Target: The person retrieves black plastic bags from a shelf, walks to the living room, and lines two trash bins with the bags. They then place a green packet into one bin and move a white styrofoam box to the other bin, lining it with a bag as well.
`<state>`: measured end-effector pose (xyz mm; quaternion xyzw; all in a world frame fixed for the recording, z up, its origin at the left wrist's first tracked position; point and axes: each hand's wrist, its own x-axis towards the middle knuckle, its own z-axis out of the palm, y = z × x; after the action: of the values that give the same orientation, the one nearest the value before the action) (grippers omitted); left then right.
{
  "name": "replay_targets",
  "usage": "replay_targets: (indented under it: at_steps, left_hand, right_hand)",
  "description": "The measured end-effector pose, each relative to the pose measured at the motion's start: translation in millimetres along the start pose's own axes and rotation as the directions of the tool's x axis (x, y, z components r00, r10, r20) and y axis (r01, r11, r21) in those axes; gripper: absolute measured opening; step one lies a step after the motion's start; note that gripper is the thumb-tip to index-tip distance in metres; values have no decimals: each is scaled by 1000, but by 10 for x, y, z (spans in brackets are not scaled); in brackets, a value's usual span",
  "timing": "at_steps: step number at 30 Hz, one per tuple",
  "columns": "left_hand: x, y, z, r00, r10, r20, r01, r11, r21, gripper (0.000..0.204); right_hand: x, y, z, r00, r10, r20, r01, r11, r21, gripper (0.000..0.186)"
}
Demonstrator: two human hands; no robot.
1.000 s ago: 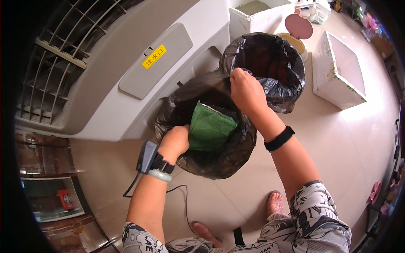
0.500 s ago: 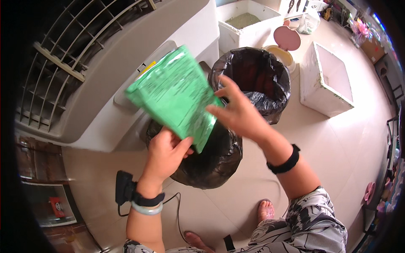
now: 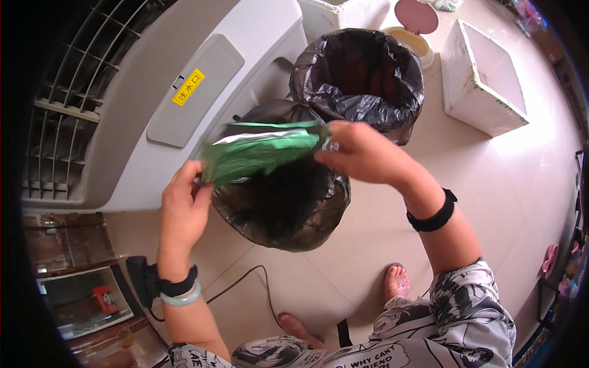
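Note:
A green plastic packet (image 3: pixel 267 150) with a silvery edge stretches between my two hands, somewhat smeared by motion. My left hand (image 3: pixel 184 202) pinches its left end between thumb and fingers. At the other end, my right hand (image 3: pixel 362 150) grips the upper right corner. Right below the packet stands a bin lined with a black bag (image 3: pixel 307 224), its dark inside partly covered by the packet. A second bin with a black liner (image 3: pixel 402 107) stands just behind it to the right.
A large grey appliance (image 3: pixel 141 153) with a grille and a yellow label fills the left side. White foam boxes (image 3: pixel 469 92) stand at the back and right, near a small tub with a pink lid (image 3: pixel 417 15). A black cable (image 3: pixel 245 276) trails over the tiled floor.
My right hand has closed on the packet's right end. The packet has swung from a flat, face-up slant to edge-on above the near bin, and my left hand has shifted left.

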<state>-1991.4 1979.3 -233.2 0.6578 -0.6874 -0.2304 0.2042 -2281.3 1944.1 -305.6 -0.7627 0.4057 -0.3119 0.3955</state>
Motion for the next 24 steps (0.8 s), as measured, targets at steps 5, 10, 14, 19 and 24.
replay_targets:
  at_steps: [5, 10, 14, 19, 24]
  left_hand:
    - [15, -91, -228, 967, 76, 245, -139, 958, 249, 33]
    - [47, 164, -516, 952, -47, 303, -4, 986, 165, 33]
    - [106, 297, -670, 937, -92, 337, -50, 919, 390, 40]
    - [286, 391, -286, 903, 149, 404, -412, 571, 710, 31]
    - [598, 598, 618, 775, -119, 621, -534, 402, 744, 15]
  right_hand:
    - [-47, 175, 388, 996, 43, 81, -16, 952, -305, 21]
    - [-83, 309, 563, 1000, 7, 1, -6, 938, -348, 40]
    - [-112, 383, 659, 979, 15, -203, -84, 938, -337, 51]
    - [-138, 386, 671, 983, 49, -175, -100, 950, -295, 51]
    - [-116, 381, 676, 981, 117, -157, -153, 958, -243, 51]
